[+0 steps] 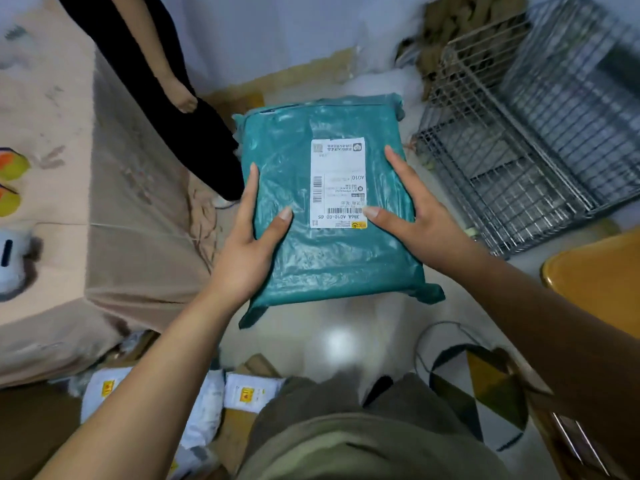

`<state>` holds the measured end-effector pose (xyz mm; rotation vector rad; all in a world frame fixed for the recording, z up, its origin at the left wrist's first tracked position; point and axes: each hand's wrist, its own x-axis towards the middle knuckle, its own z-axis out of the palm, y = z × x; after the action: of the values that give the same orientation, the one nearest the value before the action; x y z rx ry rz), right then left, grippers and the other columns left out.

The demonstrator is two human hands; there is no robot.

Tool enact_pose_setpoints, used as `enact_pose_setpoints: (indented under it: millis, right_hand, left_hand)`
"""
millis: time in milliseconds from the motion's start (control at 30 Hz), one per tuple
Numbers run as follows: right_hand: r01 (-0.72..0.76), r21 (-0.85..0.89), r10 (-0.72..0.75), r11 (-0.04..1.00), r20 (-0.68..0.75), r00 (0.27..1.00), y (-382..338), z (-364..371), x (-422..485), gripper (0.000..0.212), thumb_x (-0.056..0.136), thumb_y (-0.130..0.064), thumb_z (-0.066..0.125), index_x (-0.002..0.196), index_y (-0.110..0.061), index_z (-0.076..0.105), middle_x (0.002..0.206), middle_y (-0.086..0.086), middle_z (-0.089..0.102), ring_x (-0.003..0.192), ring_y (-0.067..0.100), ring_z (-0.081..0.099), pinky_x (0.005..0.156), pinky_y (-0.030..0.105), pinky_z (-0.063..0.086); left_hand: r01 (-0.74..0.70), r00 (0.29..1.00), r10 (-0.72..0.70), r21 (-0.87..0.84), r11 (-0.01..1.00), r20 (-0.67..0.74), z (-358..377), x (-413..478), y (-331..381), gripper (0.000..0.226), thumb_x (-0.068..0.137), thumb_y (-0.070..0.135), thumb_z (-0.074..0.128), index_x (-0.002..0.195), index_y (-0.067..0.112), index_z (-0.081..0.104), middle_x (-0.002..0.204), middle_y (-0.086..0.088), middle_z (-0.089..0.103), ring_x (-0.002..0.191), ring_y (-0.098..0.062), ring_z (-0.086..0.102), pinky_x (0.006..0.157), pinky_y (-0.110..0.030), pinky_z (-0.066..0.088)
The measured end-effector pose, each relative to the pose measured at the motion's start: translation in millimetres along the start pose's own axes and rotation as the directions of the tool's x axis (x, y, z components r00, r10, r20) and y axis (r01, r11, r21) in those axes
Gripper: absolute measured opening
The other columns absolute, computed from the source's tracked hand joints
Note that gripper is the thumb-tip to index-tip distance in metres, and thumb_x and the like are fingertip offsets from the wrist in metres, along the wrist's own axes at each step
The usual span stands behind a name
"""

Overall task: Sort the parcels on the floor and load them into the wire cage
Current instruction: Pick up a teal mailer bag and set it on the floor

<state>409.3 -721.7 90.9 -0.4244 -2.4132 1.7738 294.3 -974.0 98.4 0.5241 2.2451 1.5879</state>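
I hold a teal plastic mailer parcel flat in front of me, above the floor, its white shipping label facing up. My left hand grips its left edge, thumb on top. My right hand grips the right edge, thumb resting on the label's lower corner. The wire cage stands to the right of the parcel, its mesh walls open toward me. White parcels with yellow stickers lie on the floor near my legs at the bottom left.
A cloth-covered bed or table fills the left side. Another person in black clothing stands just behind the parcel's left. A yellow stool sits at the right, a patterned round object below it. Brown cardboard lies behind the cage.
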Motion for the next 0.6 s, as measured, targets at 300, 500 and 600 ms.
enact_pose_setpoints:
  millis: [300, 500, 600]
  right_hand:
    - [-0.188, -0.07, 0.177, 0.98, -0.134, 0.975, 38, -65, 68, 0.083, 0.081, -0.062, 0.076, 0.146, -0.071, 0.024, 0.125, -0.057, 0.038, 0.12, -0.012, 0.054, 0.102, 0.032, 0.052]
    - [-0.258, -0.096, 0.231, 0.961, -0.229, 0.946, 41, -97, 146, 0.086, 0.078, -0.064, 0.078, 0.144, -0.073, 0.024, 0.115, -0.065, 0.038, 0.104, -0.03, 0.049, 0.084, 0.009, 0.047]
    - [-0.317, -0.098, 0.281, 0.943, -0.271, 0.921, 39, -110, 187, 0.087, 0.074, -0.069, 0.078, 0.142, -0.076, 0.024, 0.122, -0.06, 0.035, 0.109, -0.019, 0.048, 0.095, 0.025, 0.048]
  left_hand:
    - [0.05, 0.987, -0.038, -0.075, 0.996, 0.153, 63, 124, -13, 0.074, 0.097, 0.045, 0.069, 0.157, 0.053, 0.026, 0.147, 0.028, 0.053, 0.13, 0.002, 0.057, 0.105, -0.026, 0.051]
    - [0.035, 0.95, -0.024, -0.03, 0.999, 0.31, 85, 233, -19, 0.08, 0.096, 0.058, 0.064, 0.158, 0.058, 0.013, 0.145, 0.032, 0.043, 0.136, 0.001, 0.05, 0.116, -0.039, 0.045]
    - [0.05, 0.923, -0.044, -0.005, 0.999, 0.381, 88, 290, -11, 0.08, 0.094, 0.064, 0.061, 0.155, 0.064, 0.011, 0.146, 0.035, 0.037, 0.141, 0.002, 0.043, 0.12, -0.04, 0.039]
